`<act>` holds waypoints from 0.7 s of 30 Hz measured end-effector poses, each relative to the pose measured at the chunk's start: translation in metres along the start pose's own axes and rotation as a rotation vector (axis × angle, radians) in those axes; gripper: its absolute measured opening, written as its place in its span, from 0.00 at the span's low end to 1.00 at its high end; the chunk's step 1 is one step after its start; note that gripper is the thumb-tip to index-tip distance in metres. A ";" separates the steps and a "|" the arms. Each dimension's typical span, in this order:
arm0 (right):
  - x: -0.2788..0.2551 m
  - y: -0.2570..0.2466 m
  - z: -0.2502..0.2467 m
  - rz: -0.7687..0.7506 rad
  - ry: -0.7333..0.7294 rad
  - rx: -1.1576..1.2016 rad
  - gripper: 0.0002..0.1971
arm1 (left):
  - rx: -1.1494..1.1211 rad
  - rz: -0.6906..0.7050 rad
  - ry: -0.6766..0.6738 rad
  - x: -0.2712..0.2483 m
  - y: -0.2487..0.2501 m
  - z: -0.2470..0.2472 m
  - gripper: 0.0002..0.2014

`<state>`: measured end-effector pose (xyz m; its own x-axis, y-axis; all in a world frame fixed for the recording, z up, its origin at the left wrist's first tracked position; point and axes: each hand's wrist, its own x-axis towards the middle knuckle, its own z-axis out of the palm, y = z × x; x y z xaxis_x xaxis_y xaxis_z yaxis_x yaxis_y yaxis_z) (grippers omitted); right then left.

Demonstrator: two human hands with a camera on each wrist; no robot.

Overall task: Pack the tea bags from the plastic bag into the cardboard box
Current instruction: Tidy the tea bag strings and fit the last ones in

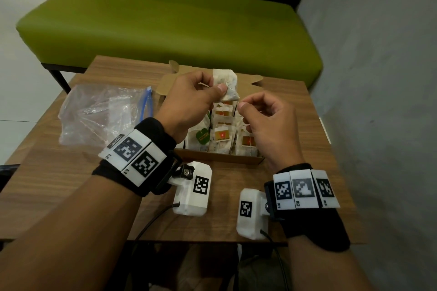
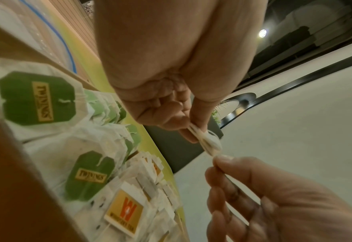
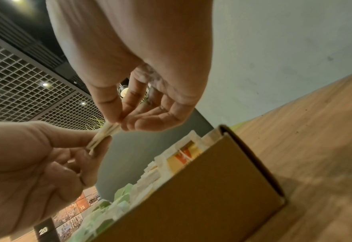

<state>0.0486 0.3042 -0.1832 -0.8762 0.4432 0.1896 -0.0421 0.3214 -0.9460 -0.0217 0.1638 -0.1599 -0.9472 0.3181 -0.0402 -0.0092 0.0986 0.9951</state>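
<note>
A white tea bag [image 1: 227, 82] hangs above the open cardboard box [image 1: 220, 159]. My left hand [image 1: 217, 88] pinches it between thumb and fingers. My right hand [image 1: 242, 105] pinches its lower corner just to the right. In the left wrist view the left hand [image 2: 191, 131] grips the tea bag [image 2: 210, 142] edge-on, and the right hand [image 2: 219, 162] nips its tip. The right wrist view has the right hand [image 3: 121, 122] and left hand [image 3: 100, 144] on the same tea bag [image 3: 104, 134]. Rows of tea bags [image 1: 222, 137] with green and orange tags fill the box. The clear plastic bag [image 1: 99, 111] lies crumpled to the left.
The box stands on a small wooden table [image 1: 71, 172], its flaps open at the back. A green bench [image 1: 165, 19] sits behind the table and a grey wall [image 1: 378, 78] runs along the right. Bare wood lies between the box and the near edge.
</note>
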 end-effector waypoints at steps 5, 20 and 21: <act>0.001 -0.002 0.002 -0.017 0.041 -0.001 0.05 | 0.074 0.039 -0.018 0.001 0.000 0.000 0.05; 0.002 0.001 0.002 -0.065 0.006 -0.123 0.04 | 0.076 -0.038 -0.135 0.000 0.001 0.002 0.10; 0.002 0.001 0.002 -0.070 0.004 -0.128 0.04 | 0.050 -0.043 -0.123 0.001 0.000 0.002 0.11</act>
<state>0.0459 0.3032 -0.1842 -0.8714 0.4193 0.2548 -0.0410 0.4552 -0.8894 -0.0215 0.1661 -0.1603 -0.8997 0.4256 -0.0970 -0.0305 0.1604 0.9866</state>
